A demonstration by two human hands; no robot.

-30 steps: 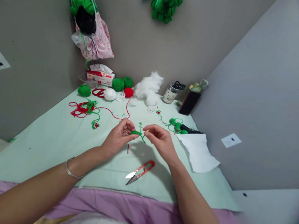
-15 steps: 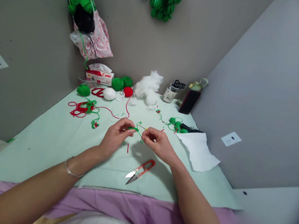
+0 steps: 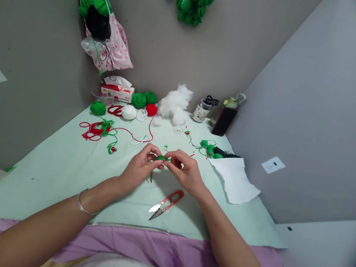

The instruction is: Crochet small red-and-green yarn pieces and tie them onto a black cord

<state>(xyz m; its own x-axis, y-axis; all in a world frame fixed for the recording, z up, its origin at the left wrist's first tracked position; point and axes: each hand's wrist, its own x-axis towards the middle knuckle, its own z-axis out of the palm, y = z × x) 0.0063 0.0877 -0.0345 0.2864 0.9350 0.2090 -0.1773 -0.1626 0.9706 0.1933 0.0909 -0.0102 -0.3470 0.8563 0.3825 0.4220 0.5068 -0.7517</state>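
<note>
A small strip of green crochet work (image 3: 162,158) is stretched between my two hands above the table. My left hand (image 3: 137,165) pinches one end of it between thumb and fingers. The thumb and index finger of my right hand (image 3: 187,172) close on its other end, the remaining fingers curled in. A thin, light-coloured tip shows just above the right fingertips; what it belongs to is mostly hidden. Below the hands lie thread snips (image 3: 167,204) with orange handles, blades pointing left. A short red yarn scrap (image 3: 151,176) rests close by my left hand.
Behind are a tangle of red yarn (image 3: 94,131), a white yarn ball (image 3: 129,112), a red yarn ball (image 3: 151,109), white stuffing (image 3: 176,104), a tissue box (image 3: 117,92) and a pen cup (image 3: 201,112). White paper (image 3: 234,180) and a dark phone (image 3: 224,121) are to the right.
My right hand has moved left and up, meeting the left hand and now pinching the green piece. The yarn strand and tool seen between the hands before are now mostly hidden.
</note>
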